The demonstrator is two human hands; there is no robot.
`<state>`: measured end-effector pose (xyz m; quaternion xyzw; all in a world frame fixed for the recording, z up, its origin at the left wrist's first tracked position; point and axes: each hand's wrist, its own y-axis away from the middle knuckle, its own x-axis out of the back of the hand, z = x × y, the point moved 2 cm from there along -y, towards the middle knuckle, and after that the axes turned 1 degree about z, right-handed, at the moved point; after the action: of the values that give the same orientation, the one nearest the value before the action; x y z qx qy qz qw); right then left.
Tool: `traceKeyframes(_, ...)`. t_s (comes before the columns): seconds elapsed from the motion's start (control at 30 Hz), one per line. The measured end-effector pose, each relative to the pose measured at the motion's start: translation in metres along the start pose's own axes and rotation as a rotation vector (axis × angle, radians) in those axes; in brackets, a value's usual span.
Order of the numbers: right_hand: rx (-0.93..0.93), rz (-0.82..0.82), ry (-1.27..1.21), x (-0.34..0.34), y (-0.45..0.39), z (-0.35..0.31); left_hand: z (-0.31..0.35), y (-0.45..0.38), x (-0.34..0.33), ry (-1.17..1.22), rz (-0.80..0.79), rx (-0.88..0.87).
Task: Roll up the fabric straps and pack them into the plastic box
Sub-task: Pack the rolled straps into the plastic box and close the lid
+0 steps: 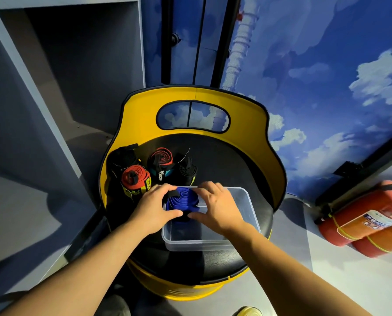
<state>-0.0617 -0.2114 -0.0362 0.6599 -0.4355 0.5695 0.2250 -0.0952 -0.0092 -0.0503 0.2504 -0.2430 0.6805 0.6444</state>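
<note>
A rolled blue strap (184, 200) sits at the far left corner of the clear plastic box (247, 215), which stands on a black round seat. My left hand (154, 208) and my right hand (215, 206) both grip this roll from either side, thumbs curled under its near edge. Behind the box stand more rolled straps: a red and black one with yellow lettering (135, 179), a second red and black roll (161, 160), a black roll (187, 171) and a dark bundle (122, 157) at the far left.
The seat (224, 160) belongs to a yellow barrel-shaped chair with a curved backrest (190, 96). Two red fire extinguishers (368, 222) lie on the floor at the right. A grey cabinet stands at the left.
</note>
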Motion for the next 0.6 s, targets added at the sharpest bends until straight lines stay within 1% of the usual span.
traceKeyframes(0.07,0.014,0.032,0.049,0.003,-0.001,0.0,0.0,-0.001,0.001,-0.006,-0.011,-0.001)
traceKeyframes(0.2,0.011,-0.04,-0.054,0.002,-0.001,-0.001,0.001,-0.001,0.005,-0.089,-0.04,-0.031)
traceKeyframes(0.27,0.003,-0.048,-0.067,0.003,-0.001,-0.002,0.0,-0.002,0.008,-0.108,-0.052,-0.041)
traceKeyframes(0.4,0.004,-0.044,-0.081,0.004,0.0,-0.001,-0.003,-0.004,0.017,-0.067,-0.057,-0.057)
traceKeyframes(0.5,0.0,-0.052,-0.081,0.003,-0.001,0.0,0.002,-0.004,0.025,-0.095,-0.033,-0.071)
traceKeyframes(0.6,-0.012,-0.072,-0.087,0.003,-0.001,-0.001,0.008,-0.004,0.037,-0.094,0.043,-0.083)
